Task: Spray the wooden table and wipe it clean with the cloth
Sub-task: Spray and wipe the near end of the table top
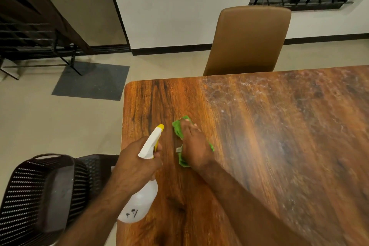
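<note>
Wooden table [279, 146], cloth [177, 129] under right hand [194, 146]

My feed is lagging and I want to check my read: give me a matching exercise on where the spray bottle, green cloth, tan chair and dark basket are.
1 spray bottle
2 green cloth
3 tan chair
4 dark basket

A under the right hand on the wooden table
B gripped by the left hand
C beside the table's left edge
D at the table's far edge

Pairs: 1-B, 2-A, 3-D, 4-C
</note>
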{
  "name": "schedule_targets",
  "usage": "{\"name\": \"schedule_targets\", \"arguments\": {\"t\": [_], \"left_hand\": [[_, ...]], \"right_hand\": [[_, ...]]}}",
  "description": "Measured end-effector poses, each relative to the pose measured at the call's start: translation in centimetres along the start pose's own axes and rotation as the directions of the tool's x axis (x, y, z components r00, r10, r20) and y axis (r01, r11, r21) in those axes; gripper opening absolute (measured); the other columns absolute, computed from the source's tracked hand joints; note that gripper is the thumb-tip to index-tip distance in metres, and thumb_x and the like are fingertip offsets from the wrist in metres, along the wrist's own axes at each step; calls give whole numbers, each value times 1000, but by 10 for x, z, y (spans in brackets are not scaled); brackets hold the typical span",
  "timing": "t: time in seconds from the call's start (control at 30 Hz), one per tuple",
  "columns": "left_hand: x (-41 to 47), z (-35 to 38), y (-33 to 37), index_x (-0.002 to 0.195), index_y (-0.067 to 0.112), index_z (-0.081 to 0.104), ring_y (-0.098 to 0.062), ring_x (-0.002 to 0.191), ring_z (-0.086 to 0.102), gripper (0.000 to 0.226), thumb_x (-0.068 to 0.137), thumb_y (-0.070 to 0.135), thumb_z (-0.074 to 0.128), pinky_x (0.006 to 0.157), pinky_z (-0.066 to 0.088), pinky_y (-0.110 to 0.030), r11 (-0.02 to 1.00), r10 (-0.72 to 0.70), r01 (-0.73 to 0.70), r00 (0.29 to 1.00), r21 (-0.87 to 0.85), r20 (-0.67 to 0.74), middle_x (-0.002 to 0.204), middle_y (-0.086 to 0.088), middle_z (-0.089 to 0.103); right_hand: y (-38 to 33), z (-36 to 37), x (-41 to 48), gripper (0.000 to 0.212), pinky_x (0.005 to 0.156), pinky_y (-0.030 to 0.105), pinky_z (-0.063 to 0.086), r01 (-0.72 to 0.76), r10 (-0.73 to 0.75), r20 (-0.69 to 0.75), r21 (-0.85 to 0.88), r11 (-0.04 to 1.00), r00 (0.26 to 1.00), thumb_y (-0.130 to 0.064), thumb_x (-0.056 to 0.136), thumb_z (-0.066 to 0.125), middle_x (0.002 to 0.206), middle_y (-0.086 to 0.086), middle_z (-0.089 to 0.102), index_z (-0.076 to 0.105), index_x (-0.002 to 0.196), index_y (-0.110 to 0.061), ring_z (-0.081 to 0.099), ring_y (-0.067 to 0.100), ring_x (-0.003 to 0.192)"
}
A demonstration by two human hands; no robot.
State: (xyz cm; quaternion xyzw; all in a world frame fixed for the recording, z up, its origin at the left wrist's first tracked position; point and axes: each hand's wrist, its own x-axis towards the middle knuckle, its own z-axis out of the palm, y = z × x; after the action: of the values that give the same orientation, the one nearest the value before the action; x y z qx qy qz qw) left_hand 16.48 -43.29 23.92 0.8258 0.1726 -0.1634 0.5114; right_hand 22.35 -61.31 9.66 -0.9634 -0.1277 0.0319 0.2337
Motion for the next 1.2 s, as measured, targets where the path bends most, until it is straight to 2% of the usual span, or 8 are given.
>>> {"name": "schedule_targets", "arguments": {"t": [0.13,0.23,0.37,0.57,0.73,0.97,1.07,1.2], "left_hand": [[-11,0,1,92,12,68,-23,60,64,22,82,-8,69,50,53,-17,1000,-7,7,999,2,36,78,-13,67],[-20,-1,0,92,11,69,-22,62,64,22,82,-9,68,48,51,-14,1000,4,-4,999,-5,32,82,-12,69],[-29,-2,2,88,12,69,-21,58,65,20,83,-8,67,48,49,-12,1000,15,-15,1000,-23,21,76,-12,69],[-44,-7,0,86,14,70,-15,63,71,24,81,-10,66,52,51,-13,996,21,-18,999,-86,38,83,-10,73],[-51,-5,-4,86,13,70,-23,58,70,28,78,-13,64,52,52,-15,997,17,-13,998,-80,58,82,-16,72],[-68,-3,-8,86,10,67,-15,50,62,26,80,-15,62,45,47,-11,998,41,-37,995,-42,96,85,-17,70],[-70,-5,-14,84,13,68,-30,55,65,27,80,-13,63,48,50,-14,998,38,-34,996,-49,83,84,-16,72],[-76,-5,-19,88,14,69,-18,46,60,28,81,-12,64,49,51,-17,998,38,-33,994,-52,105,87,-14,71]], "right_hand": [[19,-13,11,99,122,39,22,-269,269,-13,-21,963,963,-9,82,72,163,12,28,10,159,-13,33,30,147],[-9,3,-13,102,123,37,20,-208,208,-11,18,978,978,-14,78,79,161,17,29,17,158,-7,33,33,146],[-14,10,-49,89,125,43,16,-34,35,-4,53,998,999,3,84,60,163,16,24,15,160,-8,23,32,151],[-4,-9,-44,93,124,39,19,-304,307,-48,59,951,950,-8,86,67,164,16,23,10,160,-7,27,30,150],[-31,14,-89,90,125,40,11,-52,53,-12,63,997,999,-5,84,68,164,10,18,18,159,-9,19,28,152],[-8,0,-87,86,125,38,13,-285,290,-79,61,956,954,-3,84,61,163,17,26,18,158,-7,27,32,149],[-34,9,-119,85,123,38,11,-131,137,-64,97,987,988,-6,82,69,160,17,30,27,156,-4,26,29,149],[-13,1,-143,79,126,44,14,-36,36,0,64,997,999,-3,89,55,164,13,24,19,159,-12,21,28,151]]}}
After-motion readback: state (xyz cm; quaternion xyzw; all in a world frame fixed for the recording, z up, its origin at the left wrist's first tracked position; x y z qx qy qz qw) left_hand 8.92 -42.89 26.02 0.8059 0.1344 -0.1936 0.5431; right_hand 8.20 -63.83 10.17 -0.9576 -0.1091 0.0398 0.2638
